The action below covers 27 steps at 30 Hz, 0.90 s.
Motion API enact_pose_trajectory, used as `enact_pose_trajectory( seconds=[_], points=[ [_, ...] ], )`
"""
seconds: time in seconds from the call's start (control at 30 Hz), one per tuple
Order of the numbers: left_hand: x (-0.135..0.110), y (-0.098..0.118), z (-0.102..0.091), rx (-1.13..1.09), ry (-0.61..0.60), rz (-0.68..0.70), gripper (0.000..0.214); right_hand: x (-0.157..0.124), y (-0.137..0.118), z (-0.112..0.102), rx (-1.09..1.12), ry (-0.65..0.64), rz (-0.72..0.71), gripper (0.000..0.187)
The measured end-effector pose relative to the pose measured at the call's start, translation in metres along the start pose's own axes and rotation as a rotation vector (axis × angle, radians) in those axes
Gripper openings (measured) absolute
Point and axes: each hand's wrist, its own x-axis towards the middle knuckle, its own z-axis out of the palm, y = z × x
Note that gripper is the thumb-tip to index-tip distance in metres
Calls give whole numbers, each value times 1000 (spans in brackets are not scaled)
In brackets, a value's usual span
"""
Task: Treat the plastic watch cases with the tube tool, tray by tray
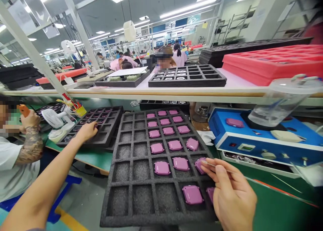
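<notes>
A black foam tray [131,177] with square pockets lies in front of me, and several purple square parts [174,145] fill its right-hand columns. My right hand [230,194] rests over the tray's near right corner, fingers pinched on thin tweezers [214,165] whose tip touches a purple part [200,163]. My left hand [87,131] reaches far left and rests on a second black foam tray [101,140], fingers curled on its pockets. Whether it grips anything there is unclear.
A blue machine [252,140] with a purple part and a clear plastic jar [280,103] stands at right. A shelf above carries black trays [186,76] and red trays [275,63]. A person in a white shirt [15,163] sits at left beside a small white fan [54,118].
</notes>
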Motion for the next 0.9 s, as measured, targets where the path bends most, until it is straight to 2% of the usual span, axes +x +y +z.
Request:
enact_pose_trajectory(
  seconds=[0.1, 0.17, 0.23, 0.3, 0.37, 0.4, 0.47, 0.53, 0.6, 0.67, 0.8, 0.9],
  points=[
    [-18, 19, -11, -144, 95, -12, 34, 1, 0, -2, 7, -17, 12, 39],
    [-28, 42, -22, -273, 168, 9, 39, 1, 0, -2, 15, -24, 20, 39],
    [-39, 79, -29, -425, 208, 60, 39, 0, -1, -1, 21, -26, 21, 38],
    [-52, 130, -27, -588, 164, 153, 38, -1, -2, 0, 15, -9, 5, 36],
    [-68, 189, -15, -739, 52, 269, 37, -2, -3, 1, 3, 22, -26, 34],
    [-77, 219, -6, -841, -41, 330, 36, -1, -4, 2, -2, 33, -42, 33],
    [-99, 272, 11, -1216, -379, 360, 36, 0, -4, 2, 3, 44, -65, 32],
    [-120, 308, 27, -1417, -666, 300, 39, 3, -2, 2, 30, 63, -88, 30],
    [-136, 327, 39, -1454, -826, 231, 42, 6, 0, 3, 65, 103, -124, 28],
    [-143, 332, 49, -1435, -891, 223, 44, 10, 4, 3, 85, 140, -160, 26],
    [-142, 335, 65, -1374, -914, 361, 42, 15, 5, 0, 73, 176, -204, 21],
    [-139, 338, 75, -1352, -869, 413, 39, 13, 1, -4, 40, 145, -216, 17]
  ],
)
